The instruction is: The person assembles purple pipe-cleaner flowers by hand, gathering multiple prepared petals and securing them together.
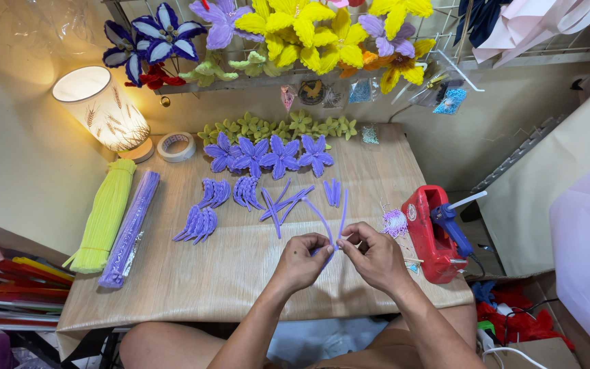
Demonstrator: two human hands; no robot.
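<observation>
Over the near middle of a wood-grain table (pixel 192 280), my left hand (pixel 303 257) and my right hand (pixel 373 254) meet, both pinching purple pipe cleaners (pixel 324 220) whose two ends stick up and away from my fingers. Just beyond lie loose purple pipe cleaner pieces (pixel 283 203) and bent petal shapes (pixel 199 223). Farther back sits a row of finished purple flowers (pixel 271 154), with small green leaf shapes (pixel 274 127) behind them.
A red glue gun stand with a blue glue gun (pixel 438 229) is at the right edge. Bundles of yellow-green (pixel 107 215) and purple pipe cleaners (pixel 131 229) lie at left. A lit lamp (pixel 102 108) and tape roll (pixel 176 145) stand at back left. Bright flowers (pixel 308 31) hang on the wall rack.
</observation>
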